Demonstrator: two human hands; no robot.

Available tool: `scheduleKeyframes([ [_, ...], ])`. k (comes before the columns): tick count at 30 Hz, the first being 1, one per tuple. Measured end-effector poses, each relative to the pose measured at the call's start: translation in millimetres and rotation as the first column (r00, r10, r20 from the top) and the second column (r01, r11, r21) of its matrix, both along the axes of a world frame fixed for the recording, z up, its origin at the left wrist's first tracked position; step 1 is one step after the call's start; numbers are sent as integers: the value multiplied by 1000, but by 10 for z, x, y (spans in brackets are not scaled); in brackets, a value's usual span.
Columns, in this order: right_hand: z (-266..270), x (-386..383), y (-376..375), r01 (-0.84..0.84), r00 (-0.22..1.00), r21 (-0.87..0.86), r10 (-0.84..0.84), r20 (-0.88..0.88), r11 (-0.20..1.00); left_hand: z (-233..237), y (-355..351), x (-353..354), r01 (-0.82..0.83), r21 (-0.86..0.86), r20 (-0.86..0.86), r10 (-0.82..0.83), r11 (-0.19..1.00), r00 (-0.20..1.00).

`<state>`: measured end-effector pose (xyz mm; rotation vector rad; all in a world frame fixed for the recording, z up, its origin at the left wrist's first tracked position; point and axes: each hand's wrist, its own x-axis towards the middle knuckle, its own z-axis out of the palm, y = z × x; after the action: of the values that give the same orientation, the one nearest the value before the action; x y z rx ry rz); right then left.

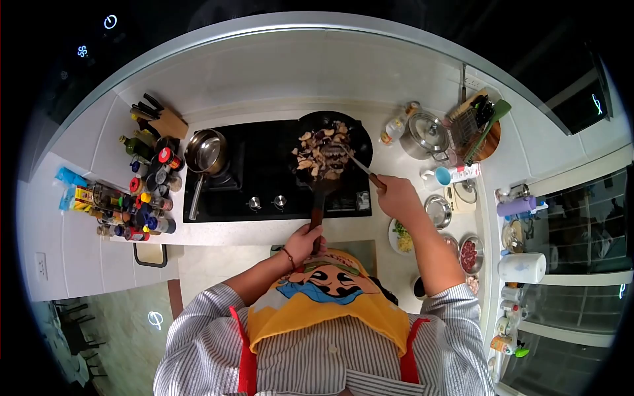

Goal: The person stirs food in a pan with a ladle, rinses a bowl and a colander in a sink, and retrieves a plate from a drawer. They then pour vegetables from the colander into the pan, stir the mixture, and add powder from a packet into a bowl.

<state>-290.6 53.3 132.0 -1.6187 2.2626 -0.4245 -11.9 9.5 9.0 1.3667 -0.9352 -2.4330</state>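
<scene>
My left hand (302,243) is closed around the wooden handle of a black wok (362,142) on the right side of the cooktop. Browned pieces of food (323,148), perhaps mushroom or eggplant with meat, lie in the wok. My right hand (398,196) grips the wooden end of a metal spatula (360,165), whose blade is down among the food. Just right of the stove, near my right forearm, a white plate (394,239) holds chopped green and yellow bits.
A saucepan (205,153) sits on the left burner. Sauce and spice bottles (148,198) and a knife block (169,124) crowd the left. To the right stand a lidded pot (424,135), a blue-lined mug (439,176), a steel bowl (438,211) and a bowl of raw meat (469,255).
</scene>
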Motion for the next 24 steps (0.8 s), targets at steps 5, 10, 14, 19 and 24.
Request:
scheduleKeyframes([
  [5,-262,-88,4,56,985,-169,-27,169,984,48,-1,-16,3,-18,4,-3,1000,1000],
  [10,-367,-255,-271,264,905,-97,-211,368,960,-45,11,4,4,-10,-15,-4,1000,1000],
  [14,-463,-45,-622,402,737,7,-328,591,916,96,1,7,19,-12,4,-19,1000,1000],
  [19,-725,116,-748,296,853,-80,-226,470,952,-4,-3,19,11,-11,-25,-11,1000,1000],
  [24,-309,242,-467,79,959,-33,-66,277,996,3,-14,12,2,4,-37,-2,1000,999],
])
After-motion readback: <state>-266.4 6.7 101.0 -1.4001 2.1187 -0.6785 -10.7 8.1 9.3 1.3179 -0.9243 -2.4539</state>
